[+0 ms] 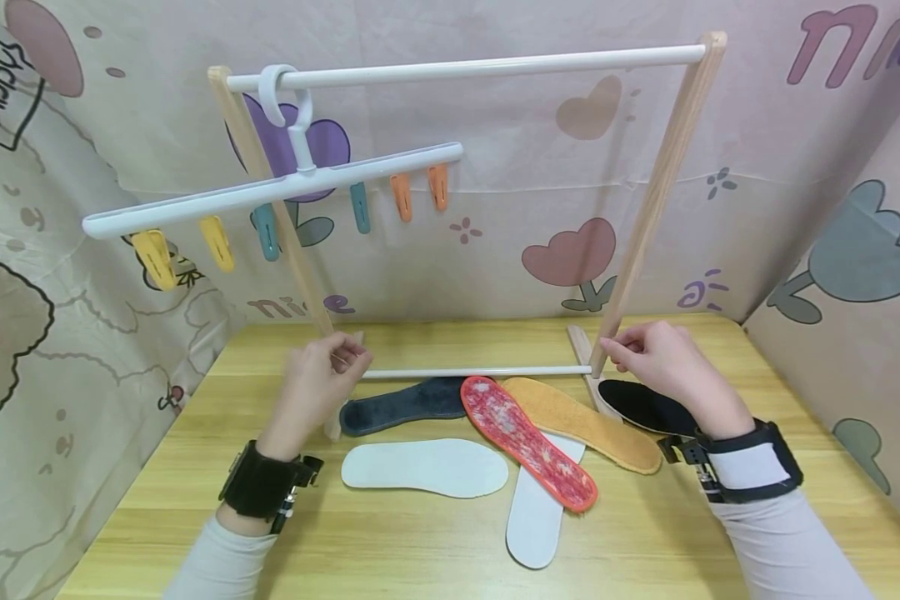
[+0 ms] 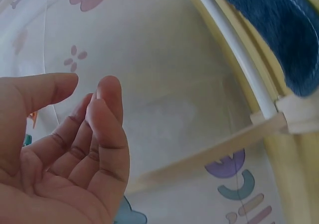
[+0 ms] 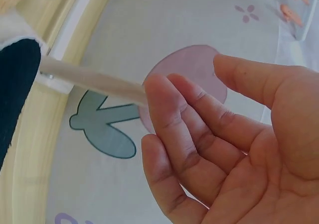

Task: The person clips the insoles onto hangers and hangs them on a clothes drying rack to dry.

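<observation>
My left hand (image 1: 321, 379) hovers in front of the rack's left post, holding nothing, its fingers loosely bent and the thumb apart from them. Beside the right post, my right hand (image 1: 656, 354) holds nothing either, with relaxed fingers. Between and below the hands several shoe insoles lie on the table: a dark blue one (image 1: 405, 407), a white one (image 1: 423, 468), a red mottled one (image 1: 521, 437) across another white one (image 1: 536, 517), and a tan fuzzy one (image 1: 592, 423). A black insole (image 1: 641, 406) lies under my right hand, partly hidden by the forearm.
A wooden rack with a white top rod (image 1: 480, 69) and a low rod (image 1: 480, 372) stands at the back. From the top rod hangs a white hanger (image 1: 285, 185) carrying yellow clips (image 1: 154, 260), teal clips (image 1: 359, 208) and orange clips (image 1: 401, 198). Printed cloth (image 1: 450, 275) surrounds the table.
</observation>
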Demonstrator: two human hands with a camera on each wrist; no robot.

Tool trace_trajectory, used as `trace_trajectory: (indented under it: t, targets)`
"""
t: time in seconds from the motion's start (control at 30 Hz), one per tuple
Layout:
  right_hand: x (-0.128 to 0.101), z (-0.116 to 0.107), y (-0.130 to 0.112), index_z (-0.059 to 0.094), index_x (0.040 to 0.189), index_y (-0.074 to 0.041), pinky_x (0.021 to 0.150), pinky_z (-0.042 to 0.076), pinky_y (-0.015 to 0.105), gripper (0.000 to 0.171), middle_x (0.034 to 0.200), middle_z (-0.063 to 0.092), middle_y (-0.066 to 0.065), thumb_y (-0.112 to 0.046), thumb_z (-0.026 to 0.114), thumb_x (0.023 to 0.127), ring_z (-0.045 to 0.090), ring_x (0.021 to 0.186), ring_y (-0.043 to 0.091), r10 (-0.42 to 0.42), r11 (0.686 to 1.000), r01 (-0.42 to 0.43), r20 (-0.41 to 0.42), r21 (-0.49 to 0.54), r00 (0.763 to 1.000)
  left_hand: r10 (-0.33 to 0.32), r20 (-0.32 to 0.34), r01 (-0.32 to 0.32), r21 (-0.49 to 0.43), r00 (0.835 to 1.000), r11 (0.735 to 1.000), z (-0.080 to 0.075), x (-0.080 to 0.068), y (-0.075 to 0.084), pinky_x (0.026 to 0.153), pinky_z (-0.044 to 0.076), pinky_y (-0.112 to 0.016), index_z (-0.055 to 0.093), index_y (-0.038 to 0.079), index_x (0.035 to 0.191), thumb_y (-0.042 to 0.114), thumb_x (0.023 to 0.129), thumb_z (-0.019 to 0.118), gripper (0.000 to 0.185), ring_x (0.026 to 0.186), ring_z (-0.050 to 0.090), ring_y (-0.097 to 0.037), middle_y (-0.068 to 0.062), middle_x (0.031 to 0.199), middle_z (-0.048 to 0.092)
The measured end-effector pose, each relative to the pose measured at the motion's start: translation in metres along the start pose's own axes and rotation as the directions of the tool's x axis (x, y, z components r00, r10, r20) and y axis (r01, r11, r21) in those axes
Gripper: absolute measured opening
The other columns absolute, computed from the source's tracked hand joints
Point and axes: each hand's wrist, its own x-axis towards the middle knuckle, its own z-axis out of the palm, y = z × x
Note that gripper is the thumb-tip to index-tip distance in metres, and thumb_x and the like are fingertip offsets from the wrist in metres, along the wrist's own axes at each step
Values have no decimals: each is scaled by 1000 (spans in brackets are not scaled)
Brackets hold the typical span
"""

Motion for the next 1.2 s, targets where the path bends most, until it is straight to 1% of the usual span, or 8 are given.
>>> trace_trajectory:
  t: [0.13, 0.23, 0.37, 0.63, 0.8, 0.9, 1.03, 1.2]
  targets:
    - [2, 6, -8, 81, 102, -4, 67, 50, 30, 33, 79, 75, 2, -32, 67, 107, 64, 72, 14, -28, 999, 28, 2, 18, 1000, 19, 21, -19, -3, 1000, 1000, 8, -1, 6, 71, 59, -24, 77, 5, 103, 16, 100, 77, 12, 80, 72, -19, -8, 89, 76]
    - [3, 10, -14, 82, 101, -5, 69, 51, 30, 32, 80, 76, 2, -33, 67, 107, 65, 73, 13, -38, 999, 38, 3, 30, 999, 15, 46, -14, -16, 999, 1000, 15, -2, 10, 71, 59, -27, 78, 5, 103, 16, 100, 76, 12, 78, 70, -18, -7, 88, 76]
    - [4, 16, -20, 81, 104, -2, 70, 54, 29, 32, 82, 77, 4, -31, 68, 107, 67, 75, 13, -52, 997, 52, 9, 52, 999, 16, 74, -14, -38, 997, 999, 24, -2, 14, 71, 59, -28, 79, 4, 103, 16, 100, 76, 12, 77, 69, -16, -7, 88, 75]
    - [8, 29, -28, 82, 104, -3, 69, 54, 32, 31, 85, 78, 6, -32, 70, 106, 66, 75, 12, -93, 992, 91, 17, 86, 996, 39, 110, -30, -78, 993, 997, 43, -3, 22, 70, 55, -23, 78, 6, 96, 15, 99, 78, 9, 74, 64, -11, -3, 83, 72]
    - [10, 36, -34, 82, 104, -5, 66, 50, 31, 27, 84, 76, 5, -30, 71, 105, 60, 71, 15, -81, 993, 77, 42, 87, 996, 31, 156, -18, -83, 987, 996, 52, -6, 25, 71, 55, -23, 77, 7, 95, 15, 99, 78, 9, 75, 63, -10, -1, 82, 72]
    - [10, 39, -36, 82, 105, -4, 63, 48, 30, 25, 84, 76, 6, -27, 72, 105, 57, 70, 17, -75, 992, 69, 55, 108, 996, 17, 189, 0, -89, 982, 996, 59, -9, 27, 69, 55, -23, 76, 8, 96, 15, 99, 77, 8, 74, 62, -10, -1, 83, 71]
    - [10, 45, -37, 82, 106, -3, 64, 49, 30, 24, 87, 78, 8, -24, 72, 105, 59, 73, 17, -81, 989, 72, 67, 129, 994, 9, 212, 9, -84, 977, 996, 67, -11, 29, 66, 53, -21, 75, 9, 94, 15, 99, 78, 8, 71, 60, -9, 1, 81, 70]
    - [9, 51, -38, 82, 107, -3, 63, 49, 29, 25, 88, 79, 10, -25, 71, 105, 61, 71, 15, -80, 990, 70, 85, 123, 993, 22, 234, -6, -67, 972, 998, 77, -13, 29, 64, 51, -21, 75, 11, 92, 17, 99, 78, 9, 70, 59, -7, 4, 79, 68]
